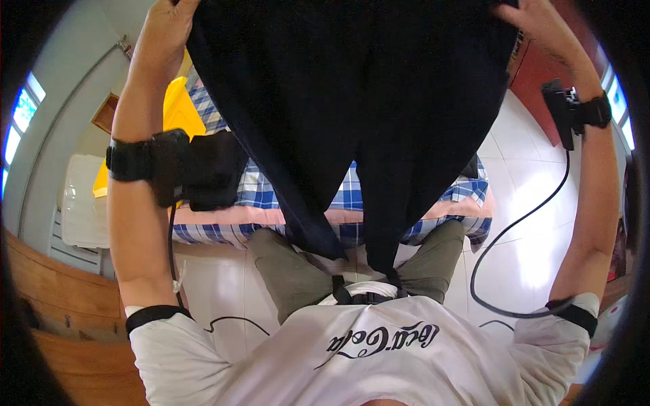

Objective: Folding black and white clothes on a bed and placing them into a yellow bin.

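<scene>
A pair of black trousers (355,96) hangs spread out before me, its two legs tapering down towards my lap. At the upper left, my left hand (170,25) grips one top corner of the garment, though the fingertips run out of the picture. My right hand (525,18) holds the opposite corner at the upper right, partly cut off by the frame's top edge. The waist end of the trousers is out of view above. Behind the cloth lies a bed with a blue and white checked cover (264,190), largely hidden by the trousers.
Something yellow (180,109) lies on the bed's left side. A white padded item (84,200) and wooden furniture (71,299) stand at the left. A red panel (548,91) is at the upper right, above white floor tiles (528,203). Black cables (523,223) run along both my arms.
</scene>
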